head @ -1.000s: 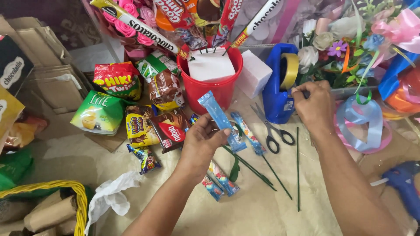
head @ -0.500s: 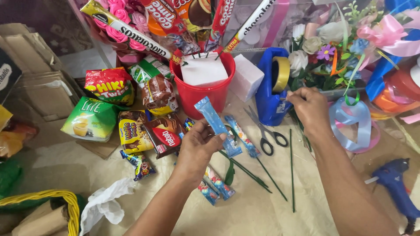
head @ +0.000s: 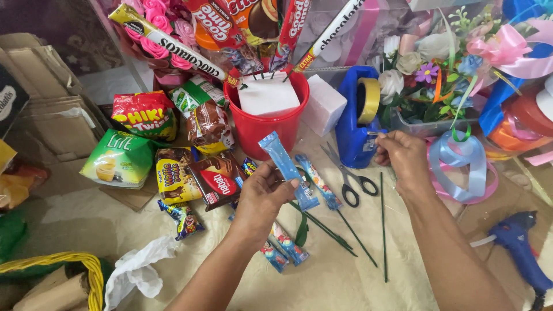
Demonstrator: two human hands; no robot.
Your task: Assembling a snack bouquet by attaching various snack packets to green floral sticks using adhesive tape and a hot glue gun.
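My left hand [head: 262, 196] holds a long blue snack stick packet [head: 285, 167] upright over the table, with a thin green stick against it. My right hand [head: 403, 158] is at the blue tape dispenser [head: 354, 124], fingers pinched on the end of the yellowish tape roll [head: 370, 99]. Between the hands lie black-handled scissors [head: 345, 175], another blue stick packet [head: 317, 181] and several green floral sticks [head: 383, 224]. A red bucket [head: 268, 124] with white foam and snack packets on sticks stands behind them.
Snack bags lie at the left: a red one [head: 144, 115], a green one [head: 118, 158], brown ones [head: 216, 178]. Artificial flowers [head: 420, 69] and blue ribbon [head: 458, 167] are at the right, a blue glue gun [head: 518, 245] at lower right, a yellow basket [head: 63, 265] at lower left.
My right hand has settled at the tape dispenser and pinched the tape end. My left hand keeps the blue packet raised; the view shifted slightly.
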